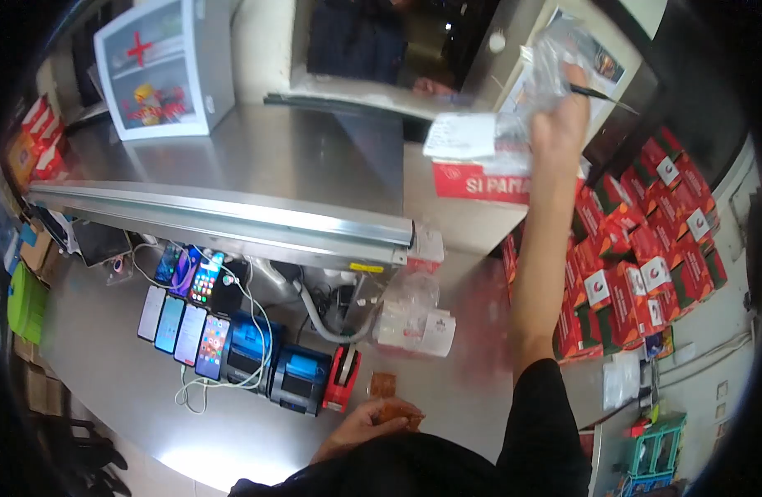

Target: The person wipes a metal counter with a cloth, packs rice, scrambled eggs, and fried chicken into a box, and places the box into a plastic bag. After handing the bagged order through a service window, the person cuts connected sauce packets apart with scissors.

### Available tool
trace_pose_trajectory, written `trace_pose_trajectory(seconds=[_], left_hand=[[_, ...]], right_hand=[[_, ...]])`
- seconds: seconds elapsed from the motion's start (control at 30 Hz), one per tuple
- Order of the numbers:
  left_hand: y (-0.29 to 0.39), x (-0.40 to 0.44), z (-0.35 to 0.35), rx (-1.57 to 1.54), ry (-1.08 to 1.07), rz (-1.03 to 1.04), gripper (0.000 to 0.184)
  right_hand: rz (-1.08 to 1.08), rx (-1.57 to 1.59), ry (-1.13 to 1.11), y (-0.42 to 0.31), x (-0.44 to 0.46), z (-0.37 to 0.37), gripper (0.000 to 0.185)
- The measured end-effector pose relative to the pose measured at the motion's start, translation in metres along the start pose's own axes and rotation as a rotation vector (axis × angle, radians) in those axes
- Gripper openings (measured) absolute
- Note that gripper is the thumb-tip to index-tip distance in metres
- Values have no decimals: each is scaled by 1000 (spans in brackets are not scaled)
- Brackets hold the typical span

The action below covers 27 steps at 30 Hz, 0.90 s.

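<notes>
My right hand (563,116) is raised at the upper right, its fingers closed on a clear plastic bag (550,70). A dark pen-like object (592,92) sticks out by those fingers. Just below and left of the hand, a red and white box (480,182) with a white paper slip (461,135) on it stands on the ledge. Low in the view, my left hand (371,424) is closed around a small orange-brown packet (400,412). A similar packet (382,384) lies on the metal counter just beyond it.
Several phones (178,325) with cables lie left of two blue-black printers (300,377) and a red tape dispenser (342,379). Bagged boxes (414,327) sit mid-counter. Red boxes (629,265) are stacked right. A first-aid cabinet (161,70) stands upper left. Another person's hand (432,86) shows beyond the window.
</notes>
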State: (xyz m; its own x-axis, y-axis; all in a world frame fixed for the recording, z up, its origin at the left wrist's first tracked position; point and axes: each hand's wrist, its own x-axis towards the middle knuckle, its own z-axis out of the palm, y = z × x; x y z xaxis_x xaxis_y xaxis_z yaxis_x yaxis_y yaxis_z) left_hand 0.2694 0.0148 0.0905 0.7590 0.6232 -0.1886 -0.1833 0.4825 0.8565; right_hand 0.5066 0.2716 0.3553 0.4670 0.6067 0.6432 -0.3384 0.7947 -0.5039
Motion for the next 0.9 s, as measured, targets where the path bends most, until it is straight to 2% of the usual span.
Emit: trace_pose_trajectory(seconds=[0.07,0.13,0.2,0.27,0.4,0.43,0.57,0.6,0.67,0.8,0.87,0.9], left_hand=[[3,-8,1,-51,53,-49,24],[-1,-16,2,-112,94,-31,24],[-7,-22,1,-176,118,52,23],[-8,-26,1,-198,124,76,23],[-1,-37,7,-187,141,52,24],[0,-40,9,-180,147,47,24],[-1,-54,24,-121,194,69,24],[-1,-56,29,-95,211,81,24],[-2,-58,40,-26,241,140,22],[0,-51,77,97,243,230,18],[-6,-41,100,214,209,303,16],[-2,-34,119,286,177,362,15]], right_hand=[[-97,4,76,27,17,36,18],[-32,132,70,68,28,58,9],[-25,88,-100,101,23,69,8],[32,47,-162,135,20,65,8],[-49,-234,-285,149,-15,64,12],[11,-275,-290,140,-27,66,18],[-349,-526,-340,114,-30,63,29],[-306,-594,-367,98,-34,47,28],[-250,-567,-342,41,-65,33,28],[-333,-988,-566,-84,-153,-44,34],[18,-949,-464,-137,-202,-93,35],[229,-762,-403,-164,-227,-118,36]])
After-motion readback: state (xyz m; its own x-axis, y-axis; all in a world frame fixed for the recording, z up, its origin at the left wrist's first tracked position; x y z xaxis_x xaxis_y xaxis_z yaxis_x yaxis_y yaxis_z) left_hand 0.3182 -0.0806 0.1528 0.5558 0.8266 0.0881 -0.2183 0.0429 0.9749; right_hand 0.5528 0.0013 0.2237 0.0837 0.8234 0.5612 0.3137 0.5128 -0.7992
